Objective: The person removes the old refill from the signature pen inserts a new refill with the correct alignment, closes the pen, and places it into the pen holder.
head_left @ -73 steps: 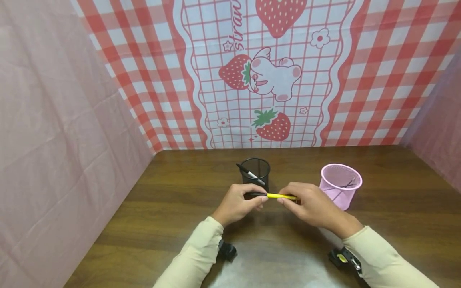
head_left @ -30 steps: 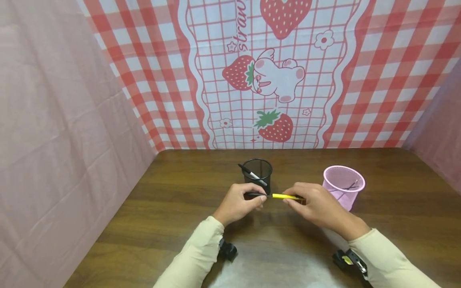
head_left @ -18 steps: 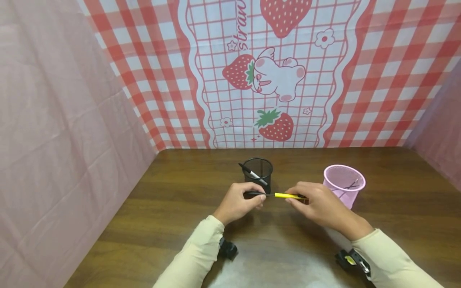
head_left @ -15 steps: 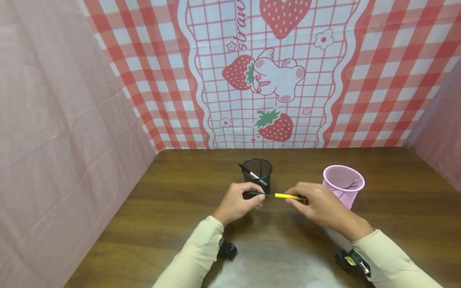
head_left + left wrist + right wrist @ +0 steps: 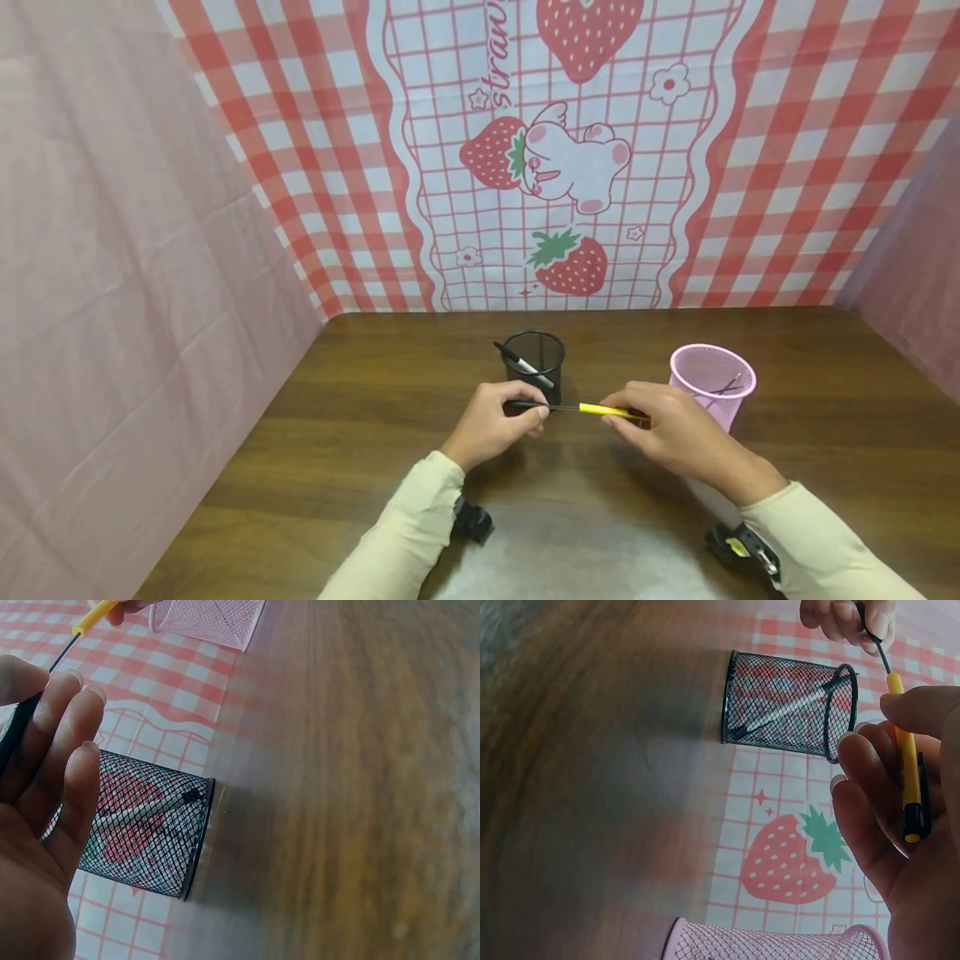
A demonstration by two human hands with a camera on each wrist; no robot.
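Note:
My left hand [image 5: 487, 425] pinches a black pen part [image 5: 522, 404] between thumb and fingers. A yellow pen barrel [image 5: 597, 409] is pinched in my right hand [image 5: 675, 429], with a black clip and end [image 5: 913, 817] visible in the right wrist view. Between the two parts runs a thin dark rod [image 5: 564, 407], which reaches the yellow barrel's mouth. Both parts are held roughly in line above the table. In the left wrist view the thumb and forefinger of my left hand [image 5: 37, 847] meet at the black part, and the other fingers are extended.
Just behind my left hand stands a black mesh holder [image 5: 557, 388] with a black-and-white marker [image 5: 534, 369] leaning in it. A pink mesh holder [image 5: 723, 410] with thin dark items stands beyond my right hand. The wooden table [image 5: 360, 433] meets a strawberry-patterned cloth [image 5: 570, 150] behind.
My right hand has moved to the right with the yellow barrel. The gap between the yellow and black parts has widened, baring more thin rod. My left hand has stayed almost in place.

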